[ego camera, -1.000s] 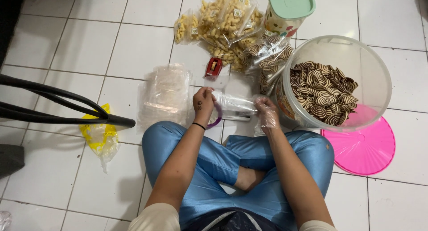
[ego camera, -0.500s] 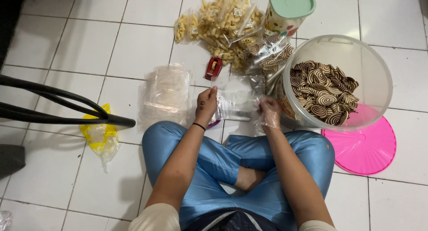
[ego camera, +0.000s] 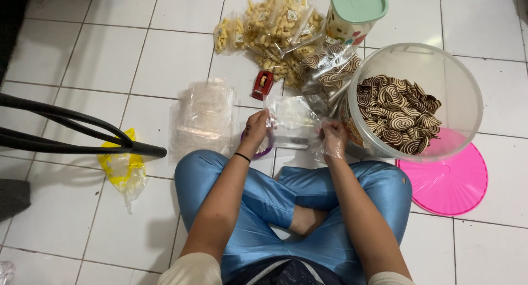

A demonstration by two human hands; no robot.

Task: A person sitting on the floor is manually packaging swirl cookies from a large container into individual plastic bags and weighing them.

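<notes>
I sit cross-legged on a white tiled floor in blue trousers. My left hand [ego camera: 257, 130] and my right hand [ego camera: 333, 139], the right one in a thin clear plastic glove, hold a small empty clear plastic bag [ego camera: 292, 119] between them by its two sides. Just right of my right hand stands a big clear tub [ego camera: 461, 81] holding several brown-and-cream spiral snacks [ego camera: 397, 113]. A stack of empty clear bags [ego camera: 203, 115] lies left of my left hand. A purple ring [ego camera: 266, 150] shows under my left hand.
Filled bags of yellow snacks [ego camera: 269, 26] and of spiral snacks [ego camera: 329, 68] lie ahead, with a red stapler-like tool [ego camera: 262, 84] and a green-lidded jar [ego camera: 355, 11]. A pink lid [ego camera: 451, 181] lies at right. A black chair leg [ego camera: 66, 136] and yellow bag [ego camera: 124, 168] are at left.
My hands have lifted the clear bag slightly and spread it wider between them; the right hand has drawn a little away from the tub.
</notes>
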